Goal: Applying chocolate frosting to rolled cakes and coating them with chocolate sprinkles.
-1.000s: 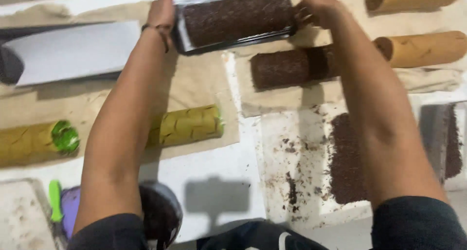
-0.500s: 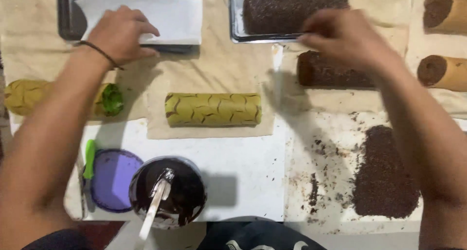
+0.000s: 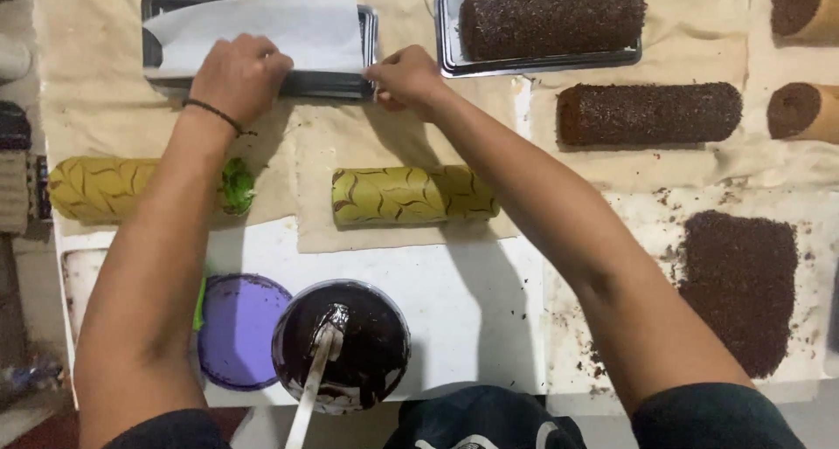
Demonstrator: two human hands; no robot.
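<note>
left hand [image 3: 238, 75] lies palm down, fingers curled, pressing on the white paper sheet [image 3: 271, 31] that lines the black tray [image 3: 328, 84] at the top left of the table. a thin dark band sits on that wrist. right hand [image 3: 404, 75] is pinched shut on the tray's near right corner, at the edge of the paper; whether it grips paper or tray rim i cannot tell. the tray sits on beige parchment [image 3: 323, 143], its long side running left to right, paper sticking up past the far rim.

just below the hands, yellow-green patterned roll cake [image 3: 412, 195] lies on the parchment, between the two forearms. a second patterned roll [image 3: 109, 189] lies to the left, partly under the left forearm, with a green filling end showing.

right of the tray, a second tray [image 3: 454, 60] holds a chocolate-sprinkled roll [image 3: 551, 17]. another sprinkled roll [image 3: 648, 113] lies bare on parchment below it. two tan rolls with dark ends at the far right edge [image 3: 800, 5]. patch of chocolate sprinkles [image 3: 741, 287] spread on the white table surface [image 3: 472, 309] lower right.

near the body, a tub of dark chocolate spread [image 3: 343, 344] with a spatula in it, purple lid [image 3: 234, 331] just beside it.
</note>
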